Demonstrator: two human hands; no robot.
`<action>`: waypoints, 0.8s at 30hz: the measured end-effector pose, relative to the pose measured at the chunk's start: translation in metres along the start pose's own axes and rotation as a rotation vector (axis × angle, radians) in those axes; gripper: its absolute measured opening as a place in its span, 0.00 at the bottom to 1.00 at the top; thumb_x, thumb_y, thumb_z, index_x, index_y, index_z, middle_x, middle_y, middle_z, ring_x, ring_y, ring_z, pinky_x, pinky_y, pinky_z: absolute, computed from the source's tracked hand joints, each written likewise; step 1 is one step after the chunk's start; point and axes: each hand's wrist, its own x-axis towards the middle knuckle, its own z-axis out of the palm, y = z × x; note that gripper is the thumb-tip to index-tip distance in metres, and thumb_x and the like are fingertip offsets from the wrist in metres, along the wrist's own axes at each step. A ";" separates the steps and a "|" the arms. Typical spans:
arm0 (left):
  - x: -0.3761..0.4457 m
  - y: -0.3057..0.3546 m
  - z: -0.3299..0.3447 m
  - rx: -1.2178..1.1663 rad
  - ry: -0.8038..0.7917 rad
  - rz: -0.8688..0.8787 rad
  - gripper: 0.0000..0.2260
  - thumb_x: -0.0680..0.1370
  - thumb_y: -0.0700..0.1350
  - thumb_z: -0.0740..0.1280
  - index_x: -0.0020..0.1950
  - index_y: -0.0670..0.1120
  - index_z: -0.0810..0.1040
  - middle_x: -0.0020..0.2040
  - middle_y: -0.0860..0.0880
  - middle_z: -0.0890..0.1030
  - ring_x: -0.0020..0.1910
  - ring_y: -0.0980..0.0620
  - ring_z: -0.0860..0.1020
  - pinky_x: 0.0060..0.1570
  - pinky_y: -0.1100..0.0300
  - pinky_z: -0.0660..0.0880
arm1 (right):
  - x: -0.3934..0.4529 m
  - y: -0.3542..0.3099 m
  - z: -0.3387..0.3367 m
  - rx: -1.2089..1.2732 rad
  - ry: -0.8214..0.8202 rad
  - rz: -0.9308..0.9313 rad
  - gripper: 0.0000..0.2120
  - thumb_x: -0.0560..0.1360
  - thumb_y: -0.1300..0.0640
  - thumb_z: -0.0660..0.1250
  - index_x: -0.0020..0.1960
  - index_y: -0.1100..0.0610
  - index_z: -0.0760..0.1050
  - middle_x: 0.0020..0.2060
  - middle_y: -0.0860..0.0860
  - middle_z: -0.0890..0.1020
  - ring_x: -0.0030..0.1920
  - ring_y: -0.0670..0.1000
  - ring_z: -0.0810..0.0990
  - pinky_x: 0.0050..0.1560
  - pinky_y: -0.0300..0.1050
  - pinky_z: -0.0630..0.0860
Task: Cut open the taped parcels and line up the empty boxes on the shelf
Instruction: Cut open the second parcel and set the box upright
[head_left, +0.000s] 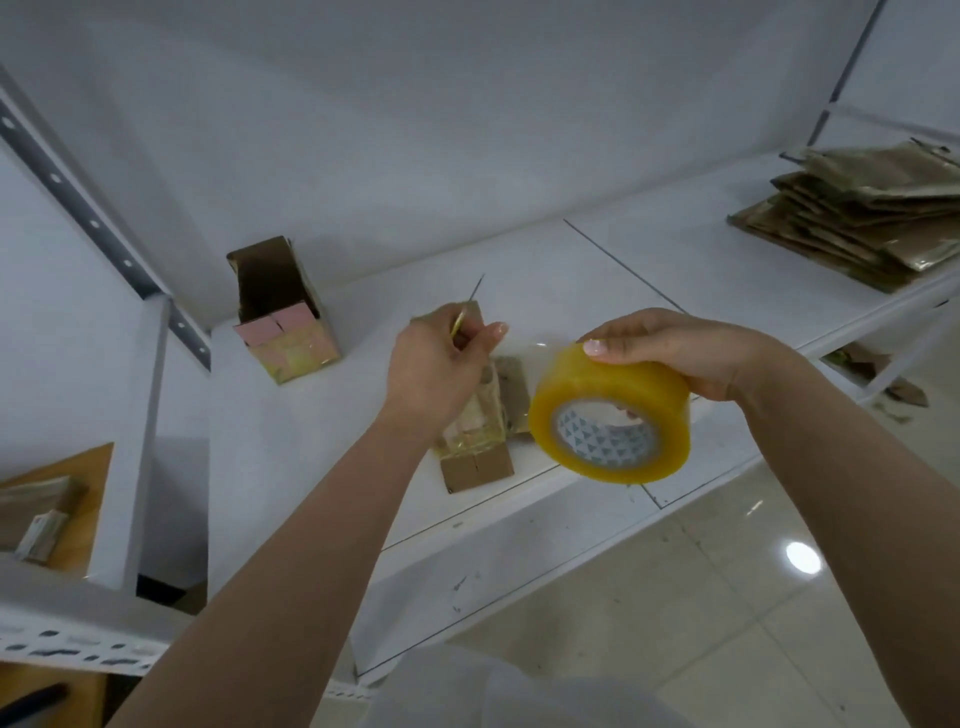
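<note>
Head view: your left hand (436, 364) pinches a thin blade (470, 304) with a yellow handle, tip raised above the taped parcel (480, 441) lying on the white shelf (649, 275) directly beneath that hand. Your right hand (691, 353) grips a roll of clear tape (610, 415) by its outer rim, a film strip stretching toward the left hand. Treat the parcel as light, thin cardboard that probably dents easily; its glossy tape wrap is likely slippery, so hold it by the bare cardboard end. An opened box (283, 312) stands upright further left on the shelf.
</note>
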 end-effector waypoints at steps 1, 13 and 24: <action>-0.001 -0.004 -0.004 0.013 0.015 -0.002 0.12 0.77 0.52 0.70 0.37 0.47 0.75 0.33 0.54 0.77 0.36 0.50 0.77 0.39 0.56 0.73 | 0.001 -0.001 0.000 -0.066 0.005 0.021 0.30 0.63 0.34 0.76 0.55 0.54 0.81 0.45 0.55 0.86 0.47 0.57 0.85 0.46 0.50 0.80; -0.029 -0.062 -0.044 0.111 0.219 -0.257 0.15 0.79 0.54 0.65 0.40 0.44 0.74 0.37 0.48 0.80 0.35 0.57 0.73 0.34 0.66 0.64 | 0.022 -0.014 0.011 -0.312 0.158 0.164 0.31 0.61 0.29 0.70 0.54 0.50 0.79 0.46 0.51 0.82 0.43 0.52 0.82 0.44 0.48 0.80; -0.039 -0.084 -0.038 0.021 0.321 -0.352 0.16 0.80 0.54 0.64 0.41 0.42 0.75 0.38 0.45 0.81 0.39 0.49 0.78 0.38 0.63 0.69 | 0.054 -0.048 0.021 -0.642 0.224 0.177 0.23 0.71 0.39 0.72 0.54 0.57 0.78 0.42 0.49 0.76 0.38 0.45 0.73 0.32 0.40 0.66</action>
